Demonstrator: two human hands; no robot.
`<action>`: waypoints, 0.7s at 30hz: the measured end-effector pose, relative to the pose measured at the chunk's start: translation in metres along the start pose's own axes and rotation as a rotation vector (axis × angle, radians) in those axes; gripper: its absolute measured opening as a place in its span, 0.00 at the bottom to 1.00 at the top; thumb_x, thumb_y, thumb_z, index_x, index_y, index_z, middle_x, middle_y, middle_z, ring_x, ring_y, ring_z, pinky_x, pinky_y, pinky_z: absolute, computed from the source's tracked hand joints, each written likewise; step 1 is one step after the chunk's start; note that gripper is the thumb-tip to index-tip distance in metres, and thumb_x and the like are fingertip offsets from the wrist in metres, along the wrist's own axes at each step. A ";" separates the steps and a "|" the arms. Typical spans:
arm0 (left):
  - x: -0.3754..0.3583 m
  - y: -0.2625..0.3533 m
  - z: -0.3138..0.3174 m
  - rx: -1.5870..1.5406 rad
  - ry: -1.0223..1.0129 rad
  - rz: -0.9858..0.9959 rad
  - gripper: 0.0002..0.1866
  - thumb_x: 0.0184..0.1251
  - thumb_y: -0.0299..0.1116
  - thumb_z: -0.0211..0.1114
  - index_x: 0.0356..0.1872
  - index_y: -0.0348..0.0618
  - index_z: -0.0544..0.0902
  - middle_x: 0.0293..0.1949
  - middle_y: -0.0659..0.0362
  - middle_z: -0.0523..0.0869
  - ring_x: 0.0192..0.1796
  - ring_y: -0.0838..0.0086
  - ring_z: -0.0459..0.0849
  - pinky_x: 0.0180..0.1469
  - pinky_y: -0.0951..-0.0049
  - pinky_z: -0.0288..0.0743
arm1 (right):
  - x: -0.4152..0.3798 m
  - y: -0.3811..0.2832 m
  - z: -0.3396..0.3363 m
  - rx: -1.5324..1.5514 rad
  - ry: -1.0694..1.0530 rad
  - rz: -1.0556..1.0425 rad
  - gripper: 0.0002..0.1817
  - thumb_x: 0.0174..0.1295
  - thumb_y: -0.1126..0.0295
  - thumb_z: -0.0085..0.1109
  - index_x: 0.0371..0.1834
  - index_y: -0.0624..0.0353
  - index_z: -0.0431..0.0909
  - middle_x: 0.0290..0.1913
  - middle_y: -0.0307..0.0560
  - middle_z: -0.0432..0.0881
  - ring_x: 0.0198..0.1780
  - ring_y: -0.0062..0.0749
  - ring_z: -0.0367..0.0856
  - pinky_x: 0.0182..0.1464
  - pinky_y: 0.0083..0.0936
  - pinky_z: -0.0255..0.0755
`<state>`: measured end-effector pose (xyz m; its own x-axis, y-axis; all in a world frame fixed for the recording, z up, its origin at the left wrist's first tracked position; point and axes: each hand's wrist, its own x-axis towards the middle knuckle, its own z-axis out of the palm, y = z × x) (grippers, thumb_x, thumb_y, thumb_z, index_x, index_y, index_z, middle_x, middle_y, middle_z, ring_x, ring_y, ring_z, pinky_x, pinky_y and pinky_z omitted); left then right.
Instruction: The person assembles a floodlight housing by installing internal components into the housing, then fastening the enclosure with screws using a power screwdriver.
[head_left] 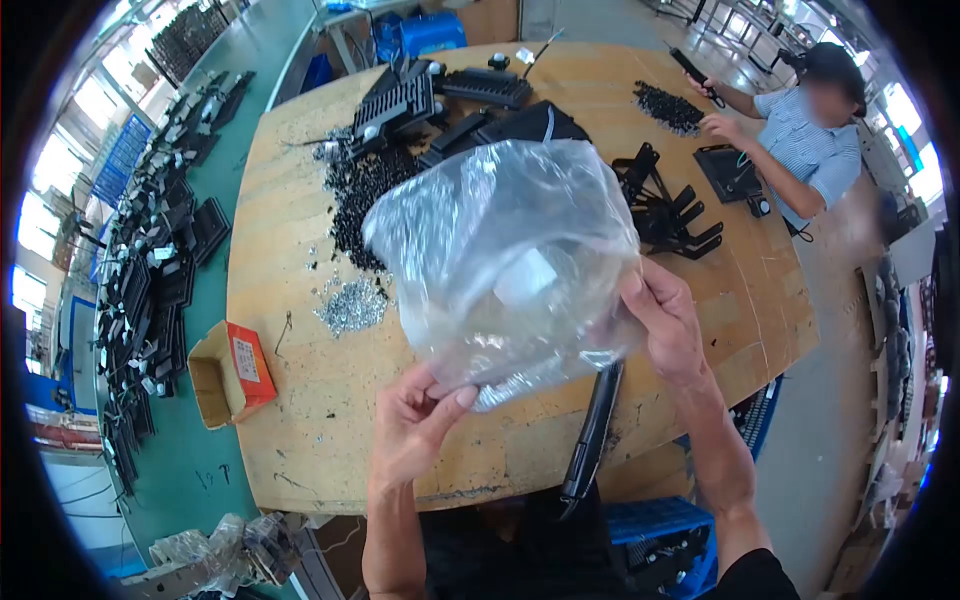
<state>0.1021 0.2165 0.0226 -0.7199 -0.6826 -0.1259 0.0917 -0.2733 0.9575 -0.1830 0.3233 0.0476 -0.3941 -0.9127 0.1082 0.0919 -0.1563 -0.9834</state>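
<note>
A clear plastic bag [500, 240] is held up over the wooden table, with a small white patch inside or on it. My left hand [415, 420] pinches its lower left edge between thumb and fingers. At the bag's right side my right hand [665, 315] grips the plastic with the thumb on top. Below the bag, a black elongated tool [594, 435] lies at the table's front edge. Behind and left of it is a pile of small black parts [362, 205], with silver screws [354, 306] nearer to me.
Black housings [395, 105] and black brackets [665, 205] lie on the wooden table [290, 440]. An open red box [232, 375] stands at left beside the green bench [205, 290]. A co-worker [815, 140] at right handles a black tool [692, 72].
</note>
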 end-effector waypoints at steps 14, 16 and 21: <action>-0.048 0.009 0.025 -0.201 0.172 0.448 0.15 0.87 0.34 0.60 0.56 0.32 0.89 0.50 0.53 0.94 0.52 0.73 0.91 0.58 0.70 0.84 | -0.111 0.009 -0.002 -0.276 -0.058 -0.127 0.18 0.83 0.63 0.59 0.60 0.69 0.85 0.45 0.43 0.90 0.43 0.22 0.88 0.47 0.21 0.80; -0.058 -0.001 0.031 -0.217 0.192 0.482 0.15 0.86 0.34 0.62 0.56 0.32 0.89 0.51 0.53 0.93 0.52 0.73 0.91 0.57 0.70 0.84 | -0.131 0.012 -0.002 -0.212 -0.049 -0.152 0.18 0.82 0.62 0.60 0.61 0.68 0.85 0.46 0.43 0.90 0.45 0.21 0.87 0.49 0.20 0.78; -0.092 -0.012 0.051 -0.275 0.229 0.460 0.14 0.85 0.35 0.64 0.55 0.32 0.89 0.49 0.54 0.93 0.50 0.75 0.90 0.56 0.71 0.84 | -0.173 -0.021 0.021 0.012 -0.015 -0.290 0.20 0.80 0.60 0.63 0.62 0.67 0.85 0.48 0.43 0.90 0.50 0.19 0.84 0.52 0.19 0.75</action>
<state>0.1321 0.3168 0.0363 -0.3995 -0.8936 0.2046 0.5566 -0.0591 0.8287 -0.0975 0.4768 0.0527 -0.3922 -0.8344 0.3873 -0.0118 -0.4164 -0.9091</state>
